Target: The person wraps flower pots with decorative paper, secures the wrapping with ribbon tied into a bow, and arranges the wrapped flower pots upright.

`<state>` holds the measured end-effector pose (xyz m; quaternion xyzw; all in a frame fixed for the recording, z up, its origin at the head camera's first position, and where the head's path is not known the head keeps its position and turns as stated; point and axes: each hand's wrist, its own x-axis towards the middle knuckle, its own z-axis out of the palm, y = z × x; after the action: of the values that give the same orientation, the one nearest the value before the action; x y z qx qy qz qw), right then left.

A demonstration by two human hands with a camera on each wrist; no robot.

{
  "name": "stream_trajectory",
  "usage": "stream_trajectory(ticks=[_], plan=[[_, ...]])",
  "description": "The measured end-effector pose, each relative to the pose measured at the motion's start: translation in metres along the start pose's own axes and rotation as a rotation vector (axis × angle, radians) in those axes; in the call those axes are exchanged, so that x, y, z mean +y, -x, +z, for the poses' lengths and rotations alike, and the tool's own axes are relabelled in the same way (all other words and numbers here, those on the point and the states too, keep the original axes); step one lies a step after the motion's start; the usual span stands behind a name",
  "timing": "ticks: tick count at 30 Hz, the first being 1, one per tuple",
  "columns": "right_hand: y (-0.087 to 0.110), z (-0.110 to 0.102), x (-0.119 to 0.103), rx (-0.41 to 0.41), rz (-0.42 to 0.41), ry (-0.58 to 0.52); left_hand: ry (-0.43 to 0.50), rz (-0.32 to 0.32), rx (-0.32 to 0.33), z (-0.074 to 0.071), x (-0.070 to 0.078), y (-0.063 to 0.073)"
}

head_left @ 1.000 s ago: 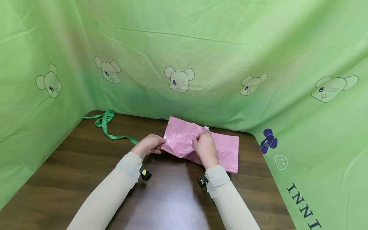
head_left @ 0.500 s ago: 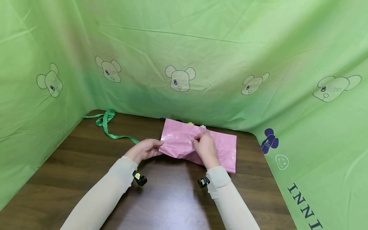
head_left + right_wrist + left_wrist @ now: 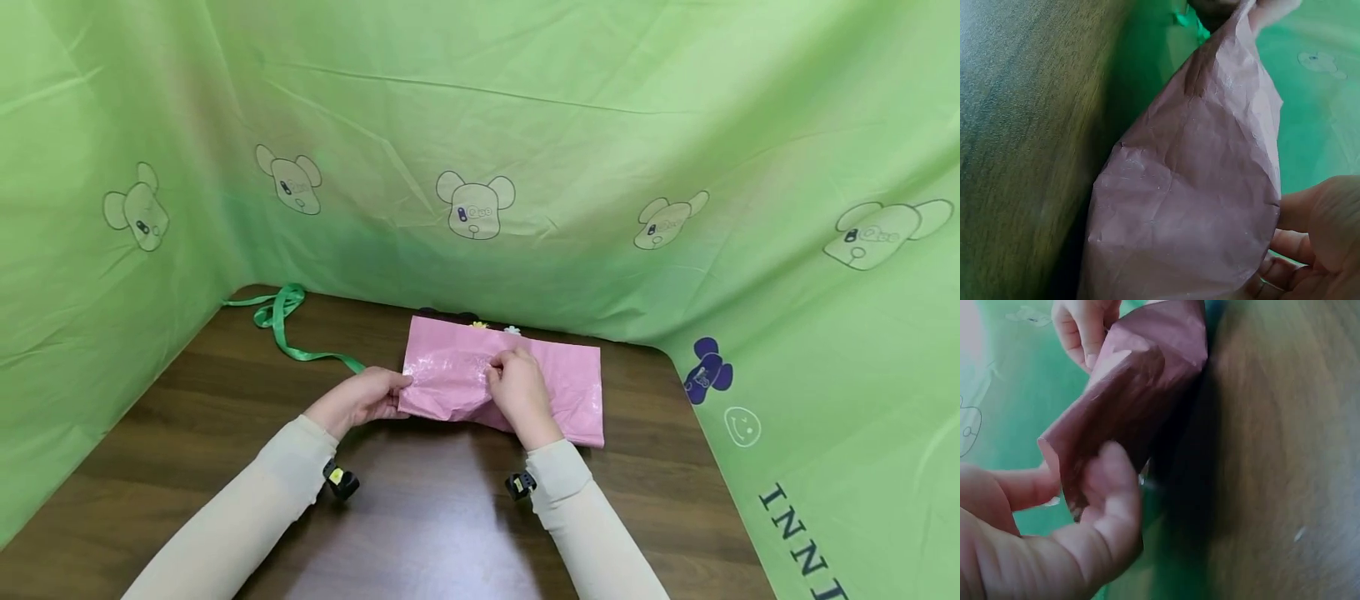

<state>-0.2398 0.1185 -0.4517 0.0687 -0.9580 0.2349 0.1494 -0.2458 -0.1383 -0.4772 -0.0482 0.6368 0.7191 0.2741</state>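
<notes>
A glossy, crinkled pink sheet [image 3: 450, 354] stretches between both hands near the back of the table. My left hand [image 3: 360, 398] pinches its left edge, thumb in front and fingers behind. In the left wrist view, that end of the pink sheet [image 3: 1129, 381] curls into a fold between the thumb and fingers of the left hand [image 3: 1054, 547]. At its upper middle, my right hand [image 3: 522, 393] grips the sheet with curled fingers. The right wrist view shows the right hand [image 3: 1329, 237] at the sheet's edge, some fingertips hidden behind it.
A loose green ribbon [image 3: 277, 321] lies at the back left and runs toward the left hand. Behind the sheet's top edge peek a yellow flower [image 3: 478, 325] and a white flower [image 3: 512, 330]. A green printed cloth [image 3: 360, 192] walls the wooden table [image 3: 420, 517].
The pink sheet has shifted left with both hands. The left hand has also come slightly nearer the person, and more of the flowers shows behind the sheet.
</notes>
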Motion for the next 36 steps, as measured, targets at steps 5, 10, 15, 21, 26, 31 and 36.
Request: stream_trajectory(ticks=[5,10,15,21,26,31,36], plan=[[0.000,-0.002,-0.002,-0.006,-0.007,0.044,-0.081,-0.007,0.124,0.003,0.010,-0.018],[-0.001,-0.002,-0.003,-0.020,-0.026,0.051,-0.040,-0.035,0.195,-0.003,0.019,-0.035],[-0.004,-0.001,-0.003,-0.030,-0.035,0.023,0.135,-0.076,0.096,-0.014,0.022,-0.043],[-0.003,-0.003,0.002,-0.008,-0.039,-0.019,0.269,-0.137,0.002,-0.019,0.017,-0.044],[0.000,0.002,0.000,0.034,-0.107,0.050,0.202,-0.124,0.024,-0.016,0.012,-0.045],[0.003,0.007,-0.007,0.069,-0.174,0.105,-0.152,-0.077,0.054,-0.016,0.010,-0.028],[0.004,0.008,-0.010,0.063,-0.182,0.107,-0.357,-0.128,-0.121,-0.026,0.007,0.003]])
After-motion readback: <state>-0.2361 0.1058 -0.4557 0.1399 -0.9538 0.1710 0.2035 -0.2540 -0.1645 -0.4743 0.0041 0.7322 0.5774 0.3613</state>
